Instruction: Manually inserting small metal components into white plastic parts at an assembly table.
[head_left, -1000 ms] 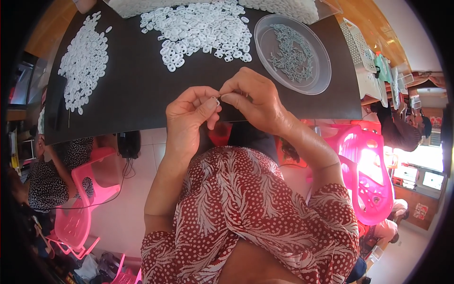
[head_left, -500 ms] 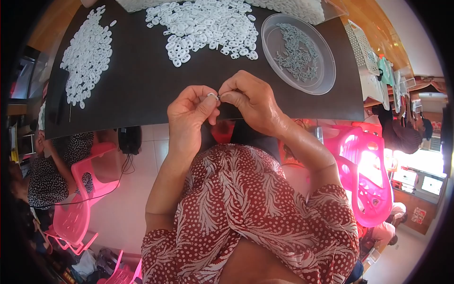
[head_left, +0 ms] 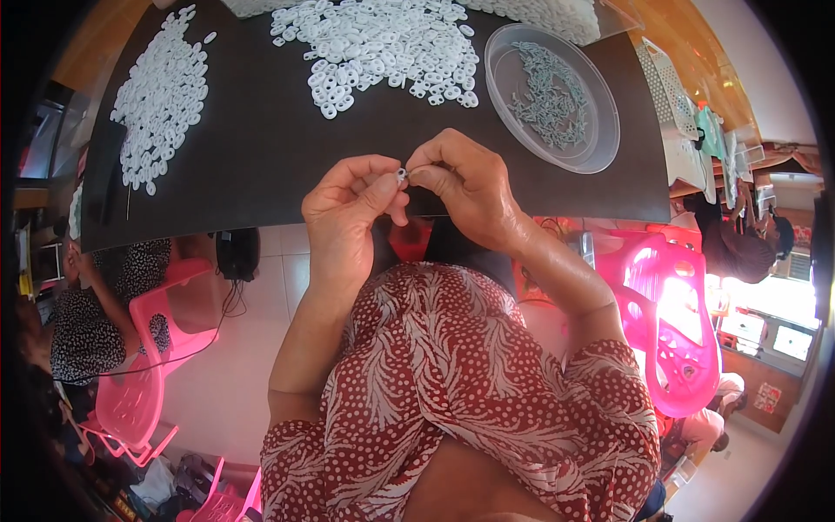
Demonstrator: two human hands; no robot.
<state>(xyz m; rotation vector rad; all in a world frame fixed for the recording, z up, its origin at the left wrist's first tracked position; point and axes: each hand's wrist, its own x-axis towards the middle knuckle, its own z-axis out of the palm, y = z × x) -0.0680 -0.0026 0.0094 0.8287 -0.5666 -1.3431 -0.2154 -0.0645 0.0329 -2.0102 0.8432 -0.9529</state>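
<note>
Above the table's near edge my two hands meet. My left hand [head_left: 344,207] is closed, thumb and fingers pinching a small white oval plastic piece [head_left: 402,175] with holes in it. Right beside that piece, my right hand [head_left: 471,187] is closed too, thumb against forefinger; whatever sits between them is hidden. A big heap of similar white oval pieces [head_left: 383,52] lies beyond my hands. To its right stands a shallow round clear plastic dish [head_left: 606,150] holding many small grey-green screw-like bits [head_left: 552,100].
Another pile of white pieces [head_left: 163,104] spreads along the left of the dark table [head_left: 261,148]. A clear container [head_left: 557,19] of white pieces stands at the back. Pink plastic chairs [head_left: 130,396] are on both sides, with other people at left and right.
The small white piece has turned in my fingers, so its holes now show. My left hand has shifted slightly left, and the right one has barely moved.
</note>
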